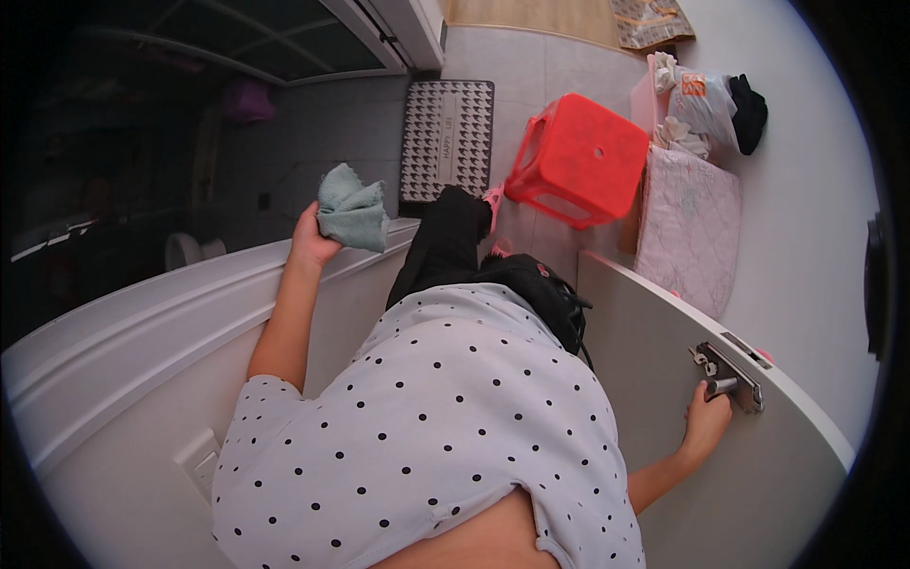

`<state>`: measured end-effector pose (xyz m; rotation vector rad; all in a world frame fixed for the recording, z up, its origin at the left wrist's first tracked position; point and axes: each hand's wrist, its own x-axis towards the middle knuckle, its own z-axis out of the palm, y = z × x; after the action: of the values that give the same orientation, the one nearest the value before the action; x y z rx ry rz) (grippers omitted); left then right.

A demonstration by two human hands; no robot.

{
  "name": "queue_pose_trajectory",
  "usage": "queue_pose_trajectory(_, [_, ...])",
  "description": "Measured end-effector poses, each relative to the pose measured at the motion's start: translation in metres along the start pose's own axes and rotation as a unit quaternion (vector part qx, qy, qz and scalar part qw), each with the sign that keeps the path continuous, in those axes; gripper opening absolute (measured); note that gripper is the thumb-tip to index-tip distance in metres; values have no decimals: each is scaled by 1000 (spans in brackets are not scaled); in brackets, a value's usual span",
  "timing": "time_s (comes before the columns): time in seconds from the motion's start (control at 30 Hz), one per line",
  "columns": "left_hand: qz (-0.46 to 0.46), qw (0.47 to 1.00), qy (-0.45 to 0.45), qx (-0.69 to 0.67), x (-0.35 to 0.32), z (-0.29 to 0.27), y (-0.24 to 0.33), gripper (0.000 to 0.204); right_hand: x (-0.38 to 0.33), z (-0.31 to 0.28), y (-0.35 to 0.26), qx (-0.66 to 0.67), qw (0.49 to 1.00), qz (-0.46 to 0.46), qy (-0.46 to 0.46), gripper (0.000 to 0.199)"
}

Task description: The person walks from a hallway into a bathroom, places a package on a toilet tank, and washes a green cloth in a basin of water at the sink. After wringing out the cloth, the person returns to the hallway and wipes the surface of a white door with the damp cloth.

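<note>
A crumpled grey-green cloth [354, 211] is gripped in my left hand [311, 239], held out beside a white door frame [180, 308]. On the other side, my right hand [707, 417] is closed around the metal lever handle [722, 386] of a white door [664, 379]. Keys [703, 360] sit at the lock just beyond the handle. The door stands ajar, with its latch edge showing.
A red plastic stool [588, 156] stands ahead on grey tiles, right of a patterned doormat [447, 137]. Beyond the door are a folded pink quilt [690, 223] and a bag-filled pink bin [645, 100]. A dark room with a purple object [248, 100] lies left.
</note>
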<state>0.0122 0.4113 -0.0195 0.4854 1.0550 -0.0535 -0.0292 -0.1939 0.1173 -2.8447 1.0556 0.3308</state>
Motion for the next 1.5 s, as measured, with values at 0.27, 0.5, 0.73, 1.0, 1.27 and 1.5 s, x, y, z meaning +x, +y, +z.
queue_pose_trajectory(0.27, [9,1000,11,8,15,-17,5,35,4,7,13,15,997,-70,30,33])
queue_pose_trajectory(0.5, [109,987,92,80,34,-38,5,31,-6,-19,-15,16,997,-35,-61,33])
queue_pose_trajectory(0.73, [139,981,66,117,47,-51,6,22,5,-9,5,-37,996,-63,-43,36])
queue_pose_trajectory(1.0, [139,981,75,116,40,-52,4,19,5,-3,4,-11,999,-45,-19,34])
queue_pose_trajectory(1.27, [269,928,69,248,35,-39,-6,15,4,-4,4,-44,997,-58,0,33])
queue_pose_trajectory(1.5, [288,908,69,296,29,-25,-5,15,-5,-8,-14,10,1000,0,-6,31])
